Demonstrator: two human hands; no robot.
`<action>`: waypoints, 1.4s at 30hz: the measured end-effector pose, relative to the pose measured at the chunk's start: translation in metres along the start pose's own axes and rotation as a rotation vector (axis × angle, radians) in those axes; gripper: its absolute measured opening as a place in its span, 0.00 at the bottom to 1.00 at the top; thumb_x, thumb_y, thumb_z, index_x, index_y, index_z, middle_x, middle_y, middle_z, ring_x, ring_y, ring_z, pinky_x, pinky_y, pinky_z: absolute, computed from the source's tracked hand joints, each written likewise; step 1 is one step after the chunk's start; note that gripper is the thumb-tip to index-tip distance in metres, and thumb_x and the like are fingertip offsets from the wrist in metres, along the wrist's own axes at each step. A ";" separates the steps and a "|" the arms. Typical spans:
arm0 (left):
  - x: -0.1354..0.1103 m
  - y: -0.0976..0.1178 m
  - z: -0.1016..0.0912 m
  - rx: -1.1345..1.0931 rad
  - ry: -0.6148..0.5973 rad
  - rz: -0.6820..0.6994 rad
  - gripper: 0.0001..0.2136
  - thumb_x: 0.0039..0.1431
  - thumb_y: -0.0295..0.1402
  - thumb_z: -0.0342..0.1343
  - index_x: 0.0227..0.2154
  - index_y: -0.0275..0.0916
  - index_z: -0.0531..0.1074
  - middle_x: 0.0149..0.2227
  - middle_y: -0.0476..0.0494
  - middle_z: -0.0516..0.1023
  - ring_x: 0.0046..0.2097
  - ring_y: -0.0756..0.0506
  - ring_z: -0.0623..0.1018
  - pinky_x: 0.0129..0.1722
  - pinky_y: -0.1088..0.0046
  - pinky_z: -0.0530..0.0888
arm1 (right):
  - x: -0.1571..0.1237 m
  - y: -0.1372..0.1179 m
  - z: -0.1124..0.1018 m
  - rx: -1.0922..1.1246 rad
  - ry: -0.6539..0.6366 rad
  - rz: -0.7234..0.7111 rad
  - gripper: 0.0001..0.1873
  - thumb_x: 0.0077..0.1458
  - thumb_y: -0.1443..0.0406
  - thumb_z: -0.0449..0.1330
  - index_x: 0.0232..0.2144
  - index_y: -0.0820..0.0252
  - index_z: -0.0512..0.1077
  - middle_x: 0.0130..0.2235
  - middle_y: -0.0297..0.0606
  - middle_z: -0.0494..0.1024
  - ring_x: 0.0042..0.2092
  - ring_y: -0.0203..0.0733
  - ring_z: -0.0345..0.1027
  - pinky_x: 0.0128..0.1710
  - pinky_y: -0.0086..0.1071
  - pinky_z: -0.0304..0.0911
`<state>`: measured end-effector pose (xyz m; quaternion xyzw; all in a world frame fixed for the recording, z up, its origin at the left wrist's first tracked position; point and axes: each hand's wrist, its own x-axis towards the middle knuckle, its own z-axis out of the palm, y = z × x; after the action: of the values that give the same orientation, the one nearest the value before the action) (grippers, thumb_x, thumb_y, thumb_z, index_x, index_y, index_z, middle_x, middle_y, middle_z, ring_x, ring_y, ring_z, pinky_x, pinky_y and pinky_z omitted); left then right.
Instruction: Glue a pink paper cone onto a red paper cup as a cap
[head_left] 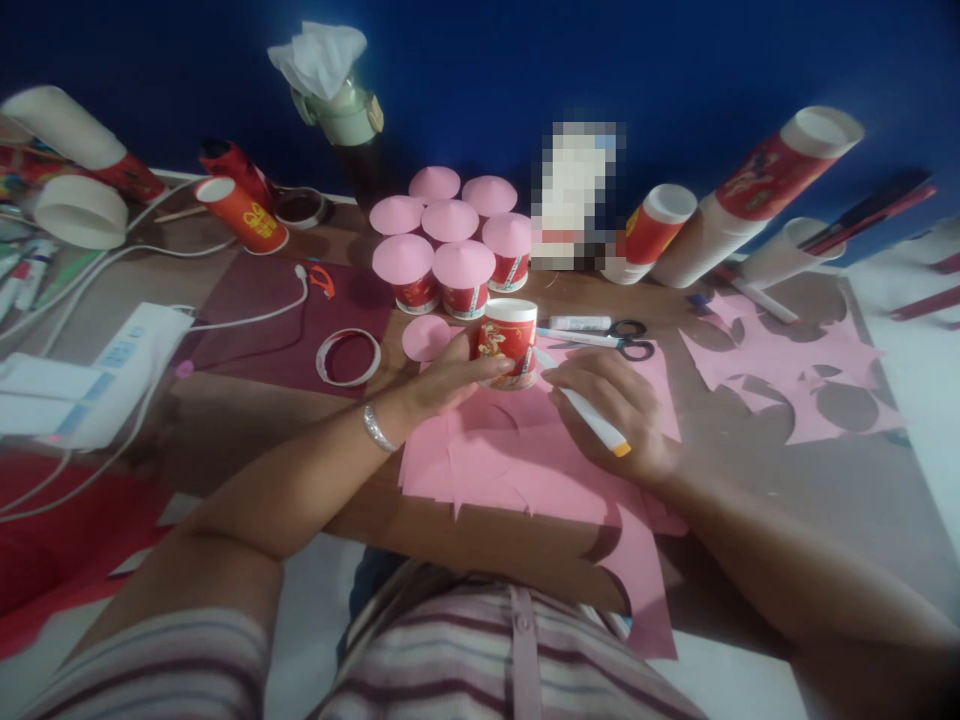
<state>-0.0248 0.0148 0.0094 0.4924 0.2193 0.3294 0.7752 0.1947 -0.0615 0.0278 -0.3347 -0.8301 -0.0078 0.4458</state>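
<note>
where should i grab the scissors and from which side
Best by the black handle loops, probably coming from the right: the scissors lie sideways with the loops at the right end, while the blades point left, toward the red cup.

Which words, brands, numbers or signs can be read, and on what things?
No text reads clearly.
Held red cup: side lettering too blurred.
Red cups under pink cones: lettering too blurred.
Left red cup with yellow marks: too blurred.
White box: blue areas too blurred.
White lying tube: print too small.
Pixelated object: hidden.
</note>
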 end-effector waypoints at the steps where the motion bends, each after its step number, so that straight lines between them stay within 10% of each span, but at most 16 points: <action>1: 0.000 0.001 0.000 0.002 0.001 -0.005 0.16 0.56 0.39 0.71 0.41 0.37 0.75 0.41 0.41 0.82 0.46 0.42 0.82 0.49 0.62 0.79 | -0.001 0.000 0.000 -0.001 -0.001 -0.004 0.19 0.62 0.74 0.61 0.55 0.58 0.73 0.42 0.43 0.81 0.44 0.48 0.78 0.44 0.46 0.78; 13: 0.002 -0.008 0.003 0.106 0.106 0.001 0.19 0.52 0.38 0.73 0.41 0.38 0.71 0.34 0.49 0.76 0.36 0.48 0.77 0.39 0.70 0.77 | 0.000 -0.005 0.000 -0.065 -0.017 -0.101 0.20 0.64 0.73 0.60 0.57 0.59 0.72 0.41 0.42 0.82 0.42 0.47 0.77 0.45 0.46 0.77; 20: 0.005 -0.019 0.000 0.298 0.205 0.060 0.39 0.43 0.44 0.77 0.56 0.38 0.66 0.55 0.35 0.77 0.56 0.35 0.79 0.53 0.61 0.77 | 0.001 -0.009 0.003 -0.113 -0.072 -0.136 0.21 0.65 0.74 0.56 0.59 0.65 0.70 0.44 0.48 0.81 0.45 0.50 0.76 0.46 0.46 0.75; 42: 0.004 -0.017 0.003 0.463 0.194 0.112 0.41 0.46 0.53 0.75 0.57 0.37 0.67 0.57 0.29 0.79 0.57 0.33 0.79 0.51 0.58 0.79 | 0.005 -0.011 0.003 -0.139 -0.104 -0.120 0.21 0.66 0.75 0.55 0.60 0.67 0.69 0.44 0.49 0.82 0.45 0.50 0.77 0.46 0.45 0.75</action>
<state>-0.0150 0.0110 -0.0049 0.6343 0.3346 0.3584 0.5978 0.1843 -0.0660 0.0326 -0.3147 -0.8682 -0.0746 0.3764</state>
